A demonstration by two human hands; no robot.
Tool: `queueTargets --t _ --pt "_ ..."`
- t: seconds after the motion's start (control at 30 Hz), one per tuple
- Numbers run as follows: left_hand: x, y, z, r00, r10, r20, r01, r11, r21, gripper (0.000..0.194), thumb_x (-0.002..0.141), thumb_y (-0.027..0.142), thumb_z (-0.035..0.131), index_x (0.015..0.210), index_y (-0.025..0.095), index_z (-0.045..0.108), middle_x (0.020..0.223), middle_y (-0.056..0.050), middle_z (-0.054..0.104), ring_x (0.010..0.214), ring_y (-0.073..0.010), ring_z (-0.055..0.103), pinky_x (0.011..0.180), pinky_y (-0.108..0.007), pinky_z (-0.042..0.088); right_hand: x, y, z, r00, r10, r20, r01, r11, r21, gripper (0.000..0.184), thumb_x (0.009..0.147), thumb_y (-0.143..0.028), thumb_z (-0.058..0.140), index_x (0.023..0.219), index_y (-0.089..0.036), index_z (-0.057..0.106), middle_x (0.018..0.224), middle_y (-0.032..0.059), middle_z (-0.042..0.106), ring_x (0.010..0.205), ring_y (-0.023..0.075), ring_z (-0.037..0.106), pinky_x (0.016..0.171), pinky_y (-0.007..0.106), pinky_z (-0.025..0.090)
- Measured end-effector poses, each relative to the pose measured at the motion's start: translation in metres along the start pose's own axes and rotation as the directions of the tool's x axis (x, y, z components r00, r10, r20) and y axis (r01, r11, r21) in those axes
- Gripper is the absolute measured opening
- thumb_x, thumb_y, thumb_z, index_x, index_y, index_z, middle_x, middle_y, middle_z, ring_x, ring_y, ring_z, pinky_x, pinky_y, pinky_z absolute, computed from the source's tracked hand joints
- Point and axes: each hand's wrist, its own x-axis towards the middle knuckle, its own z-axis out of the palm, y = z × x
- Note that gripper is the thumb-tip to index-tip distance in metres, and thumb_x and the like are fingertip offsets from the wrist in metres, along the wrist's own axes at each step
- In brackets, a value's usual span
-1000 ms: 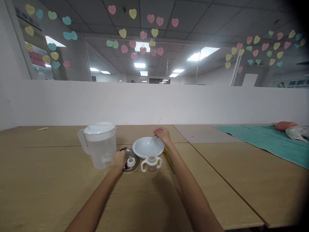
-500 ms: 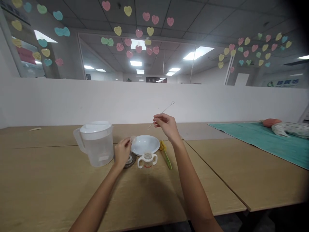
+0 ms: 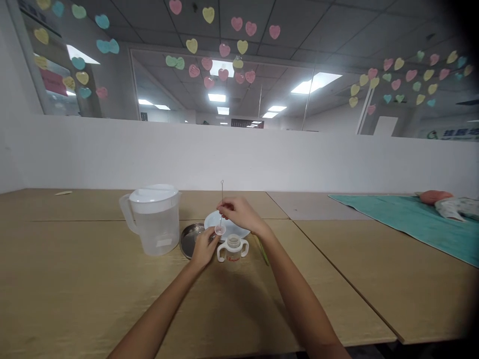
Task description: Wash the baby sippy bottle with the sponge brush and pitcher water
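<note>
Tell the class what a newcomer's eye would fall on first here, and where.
Probably the colourful heart-shaped notes along the top of the view. Next, near the centre, the right hand holds a thin wire down to a small clear piece in the left hand. A lidded jug stands left of them; a green cloth lies far right.

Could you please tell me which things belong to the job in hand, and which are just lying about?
Likely part of the job:
small round clear piece, in the left hand
thin looped wire, in the right hand
close by: two-handled bottle, white bowl, round metal tray, lidded pitcher

Seemingly just lying about, farther off:
teal cloth
orange-red item
pale patterned cloth
</note>
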Motion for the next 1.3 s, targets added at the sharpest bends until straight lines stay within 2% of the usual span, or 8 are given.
queueTargets --t 0.2,0.5,0.7,0.83,0.9,1.07,1.2,1.3 --pt "-0.002 0.001 0.001 0.999 -0.031 -0.028 0.030 0.998 -0.055 0.035 0.084 0.042 0.045 0.099 0.016 0.064 0.100 -0.007 0.066 0.089 -0.0197 0.059 0.080 -0.028 0.044 0.002 0.003 0.007 0.999 0.000 0.032 0.004 0.991 -0.135 0.017 0.081 -0.014 0.049 0.081 -0.013 0.066 0.070 0.0012 0.063 0.065 0.0086 0.054 0.064 0.019 0.038" --pt "0.001 -0.003 0.001 0.995 -0.087 -0.056 0.079 0.988 -0.132 0.037 0.081 0.044 0.048 0.096 0.015 0.066 0.098 -0.007 0.068 0.088 -0.0204 0.060 0.082 -0.030 0.045 0.003 0.015 0.004 0.999 0.016 0.051 -0.014 0.999 -0.043 0.019 0.081 -0.014 0.049 0.090 -0.014 0.066 0.070 0.0014 0.065 0.065 0.0095 0.058 0.066 0.020 0.042" --pt "0.001 -0.002 0.003 0.993 -0.101 -0.052 0.090 0.977 -0.191 0.036 0.080 0.044 0.049 0.093 0.017 0.068 0.099 -0.006 0.068 0.091 -0.0206 0.059 0.085 -0.031 0.043 0.003 0.013 0.008 0.985 0.054 0.162 -0.031 0.990 -0.140 0.018 0.077 -0.010 0.052 0.082 -0.013 0.069 0.075 0.0028 0.067 0.068 0.0100 0.058 0.063 0.019 0.040" --pt "0.003 -0.001 0.003 0.991 -0.127 -0.036 0.115 0.965 -0.236 0.038 0.079 0.046 0.049 0.086 0.015 0.069 0.091 -0.006 0.069 0.086 -0.0205 0.059 0.081 -0.030 0.044 0.003 0.018 0.013 0.964 0.072 0.256 -0.015 0.976 -0.218 0.017 0.076 -0.011 0.053 0.077 -0.013 0.070 0.076 0.0035 0.067 0.068 0.0108 0.056 0.063 0.019 0.038" --pt "0.003 -0.001 0.003 0.990 -0.135 -0.037 0.123 0.964 -0.238 0.038 0.079 0.046 0.049 0.085 0.014 0.068 0.087 -0.007 0.069 0.082 -0.0200 0.060 0.078 -0.029 0.045 0.003 0.015 0.011 0.973 0.035 0.228 0.019 0.973 -0.231 0.016 0.078 -0.016 0.053 0.077 -0.014 0.069 0.076 0.0026 0.067 0.069 0.0104 0.054 0.063 0.019 0.036" --pt "0.002 -0.004 0.005 0.989 -0.146 -0.002 0.142 0.969 -0.202 0.039 0.081 0.046 0.046 0.091 0.014 0.067 0.083 -0.005 0.069 0.077 -0.0186 0.061 0.073 -0.027 0.045 -0.006 -0.011 -0.005 1.000 -0.015 -0.008 0.013 0.986 -0.165 0.031 0.086 -0.038 0.046 0.079 -0.016 0.067 0.064 -0.0015 0.058 0.060 0.0081 0.046 0.056 0.019 0.030" --pt "0.002 -0.005 0.006 0.993 -0.117 0.007 0.116 0.980 -0.160 0.038 0.082 0.045 0.044 0.088 0.015 0.066 0.082 -0.004 0.068 0.078 -0.0184 0.060 0.072 -0.027 0.044 -0.012 -0.027 -0.012 0.998 -0.041 -0.051 0.036 0.994 -0.107 0.031 0.086 -0.039 0.046 0.081 -0.016 0.066 0.059 -0.0026 0.055 0.056 0.0072 0.044 0.055 0.018 0.030" --pt "0.002 -0.007 0.007 0.992 -0.127 0.015 0.128 0.981 -0.148 0.037 0.082 0.044 0.044 0.087 0.015 0.066 0.083 -0.004 0.068 0.079 -0.0180 0.060 0.073 -0.027 0.044 -0.012 -0.029 -0.009 0.995 -0.038 -0.093 0.030 0.996 -0.090 0.028 0.087 -0.032 0.043 0.080 -0.016 0.065 0.062 -0.0016 0.057 0.057 0.0071 0.048 0.056 0.018 0.032"
